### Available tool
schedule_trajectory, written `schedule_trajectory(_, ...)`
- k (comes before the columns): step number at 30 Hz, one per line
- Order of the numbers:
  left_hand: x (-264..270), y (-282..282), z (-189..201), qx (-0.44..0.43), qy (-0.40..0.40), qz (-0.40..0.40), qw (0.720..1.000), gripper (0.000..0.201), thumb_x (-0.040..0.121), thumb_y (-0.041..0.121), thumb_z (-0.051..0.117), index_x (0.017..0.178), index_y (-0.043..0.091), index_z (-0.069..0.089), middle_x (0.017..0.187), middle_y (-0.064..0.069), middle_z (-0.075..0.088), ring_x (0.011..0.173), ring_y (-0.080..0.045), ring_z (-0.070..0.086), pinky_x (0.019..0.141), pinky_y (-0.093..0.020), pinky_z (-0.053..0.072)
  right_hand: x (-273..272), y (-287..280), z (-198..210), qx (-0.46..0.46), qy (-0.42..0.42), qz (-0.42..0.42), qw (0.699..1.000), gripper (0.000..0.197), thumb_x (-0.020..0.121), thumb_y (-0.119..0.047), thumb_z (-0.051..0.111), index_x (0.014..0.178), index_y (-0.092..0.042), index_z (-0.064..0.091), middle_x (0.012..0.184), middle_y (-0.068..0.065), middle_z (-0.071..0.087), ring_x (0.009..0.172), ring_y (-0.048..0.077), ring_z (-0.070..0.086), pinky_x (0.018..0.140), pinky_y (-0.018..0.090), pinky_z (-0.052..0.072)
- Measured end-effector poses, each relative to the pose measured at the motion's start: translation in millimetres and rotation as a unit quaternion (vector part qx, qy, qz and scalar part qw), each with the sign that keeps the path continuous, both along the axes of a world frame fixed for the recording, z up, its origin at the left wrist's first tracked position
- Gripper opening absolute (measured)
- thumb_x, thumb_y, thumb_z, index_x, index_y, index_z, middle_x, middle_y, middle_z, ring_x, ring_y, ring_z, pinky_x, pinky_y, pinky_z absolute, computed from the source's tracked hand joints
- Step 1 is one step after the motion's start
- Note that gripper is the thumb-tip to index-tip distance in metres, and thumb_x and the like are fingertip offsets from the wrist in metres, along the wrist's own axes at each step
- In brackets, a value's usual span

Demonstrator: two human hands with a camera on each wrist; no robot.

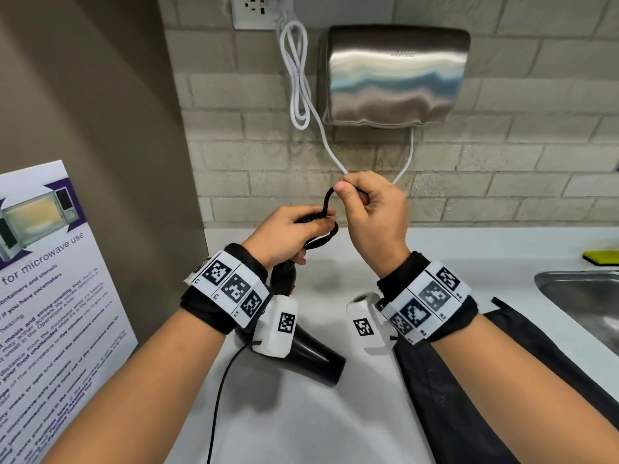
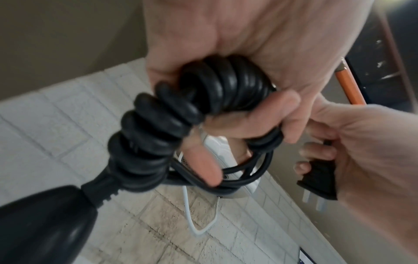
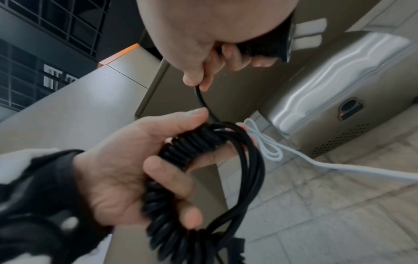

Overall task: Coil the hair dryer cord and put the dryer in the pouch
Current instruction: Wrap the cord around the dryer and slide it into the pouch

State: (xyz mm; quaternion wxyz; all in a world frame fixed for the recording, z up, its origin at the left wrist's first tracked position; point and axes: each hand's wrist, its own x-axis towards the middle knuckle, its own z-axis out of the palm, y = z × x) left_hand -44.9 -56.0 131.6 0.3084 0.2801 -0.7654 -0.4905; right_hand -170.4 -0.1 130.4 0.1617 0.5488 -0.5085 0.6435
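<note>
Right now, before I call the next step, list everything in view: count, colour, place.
hair dryer: one, black, on the counter under the left wrist
cord: one, black, coiled in the left hand
plug: one, black, in the right hand
pouch: one, dark, on the counter beneath the right forearm
counter: one, white
hand dryer: one, steel, on the wall
white cable: one, from the wall socket
sink: one, steel, right
poster: one, left
left hand: grips the coils
right hand: holds plug and cord end
</note>
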Motion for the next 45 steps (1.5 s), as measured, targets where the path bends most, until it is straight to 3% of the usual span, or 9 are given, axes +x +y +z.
schedule_trajectory(7, 11.7, -9.0, 3.7, 0.077, 0.103, 0.074, 0.989, 0.014, 0.088, 0.018, 0.059, 0.098, 0.023, 0.068, 0.091, -0.003, 0.064, 0.031, -0.005, 0.028, 0.034, -0.014, 0.025, -23.2, -2.6, -16.3, 0.136, -0.009, 0.150, 0.979, 0.020, 0.091, -0.015, 0.040, 0.081, -0.023, 0.055, 0.069, -0.013, 0.049, 0.063, 0.002, 0.049, 0.063, 0.018, 0.040)
schedule_trajectory(11, 17.7, -12.5, 7.1, 0.103, 0.128, 0.072, 0.984, 0.020, 0.089, 0.015, 0.056, 0.099, 0.029, 0.067, 0.079, 0.003, 0.060, 0.031, -0.005, 0.027, 0.035, -0.014, 0.024, -39.0, -1.0, -25.6, 0.256, 0.127, 0.098, 0.953, 0.028, 0.088, 0.004, 0.047, 0.085, -0.022, 0.056, 0.077, -0.013, 0.051, 0.082, 0.018, 0.051, 0.073, 0.014, 0.038)
schedule_trajectory(17, 12.1, -15.1, 7.5, 0.135, 0.147, 0.090, 0.976, 0.013, 0.089, 0.019, 0.057, 0.096, 0.025, 0.067, 0.078, 0.004, 0.062, 0.030, -0.003, 0.028, 0.034, -0.013, 0.024, -12.7, 3.0, -16.1, 0.181, 0.084, 0.189, 0.961, 0.016, 0.077, 0.001, 0.062, 0.085, -0.014, 0.060, 0.080, -0.012, 0.047, 0.075, 0.016, 0.056, 0.074, 0.035, 0.055)
schedule_trajectory(21, 10.1, -11.8, 7.6, 0.183, 0.150, 0.042, 0.971, 0.014, 0.092, 0.025, 0.051, 0.091, 0.026, 0.066, 0.074, 0.006, 0.061, 0.031, -0.003, 0.026, 0.036, -0.013, 0.023, 6.8, -3.6, -22.5, 0.099, -0.003, 0.219, 0.971, 0.025, 0.073, 0.007, 0.066, 0.080, -0.016, 0.061, 0.076, -0.006, 0.049, 0.073, 0.000, 0.054, 0.068, 0.016, 0.052)
schedule_trajectory(25, 13.9, -13.9, 6.0, 0.205, 0.144, 0.006, 0.968, 0.020, 0.095, 0.029, 0.045, 0.094, 0.027, 0.064, 0.075, 0.004, 0.062, 0.030, -0.002, 0.024, 0.035, -0.011, 0.024, 10.0, -17.8, -33.6, 0.059, 0.103, 0.102, 0.988, 0.014, 0.075, 0.004, 0.067, 0.076, -0.008, 0.061, 0.072, -0.009, 0.043, 0.066, 0.001, 0.044, 0.064, 0.013, 0.042)
schedule_trajectory(33, 20.9, -11.6, 6.3, 0.185, 0.118, 0.018, 0.975, 0.024, 0.087, 0.044, 0.051, 0.087, 0.025, 0.066, 0.085, 0.004, 0.062, 0.029, -0.002, 0.023, 0.035, -0.012, 0.022, 9.7, -30.6, -21.8, 0.141, 0.063, 0.199, 0.968, 0.050, 0.073, 0.001, 0.063, 0.109, -0.018, 0.034, 0.099, -0.015, 0.043, 0.094, 0.000, 0.049, 0.089, 0.014, 0.040)
schedule_trajectory(37, 16.2, -6.8, 5.9, 0.125, 0.101, 0.033, 0.986, 0.007, 0.085, 0.023, 0.061, 0.088, 0.022, 0.068, 0.073, 0.005, 0.062, 0.029, -0.003, 0.024, 0.035, -0.014, 0.021, 0.1, -39.3, -15.8, 0.269, 0.083, 0.252, 0.926, 0.062, 0.078, 0.013, 0.052, 0.131, -0.011, 0.032, 0.096, -0.012, 0.054, 0.083, -0.008, 0.056, 0.077, 0.009, 0.045)
schedule_trajectory(42, 11.8, -8.3, 5.1, 0.104, 0.105, 0.037, 0.988, 0.015, 0.082, 0.007, 0.064, 0.084, 0.021, 0.068, 0.055, 0.009, 0.065, 0.029, -0.005, 0.025, 0.033, -0.015, 0.022, -14.9, -42.8, -15.1, 0.292, 0.259, 0.092, 0.916, 0.042, 0.081, -0.019, 0.061, 0.121, -0.011, 0.054, 0.107, 0.009, 0.062, 0.107, 0.023, 0.051, 0.092, 0.037, 0.044)
schedule_trajectory(45, 14.9, -11.5, 6.5, 0.110, 0.112, 0.039, 0.987, 0.020, 0.081, 0.005, 0.065, 0.087, 0.024, 0.067, 0.060, 0.009, 0.067, 0.028, -0.004, 0.025, 0.034, -0.016, 0.022, -31.2, -35.3, -16.8, 0.273, 0.374, 0.046, 0.885, 0.044, 0.080, -0.048, 0.048, 0.099, -0.012, 0.063, 0.088, 0.006, 0.060, 0.097, 0.025, 0.044, 0.085, 0.032, 0.037)
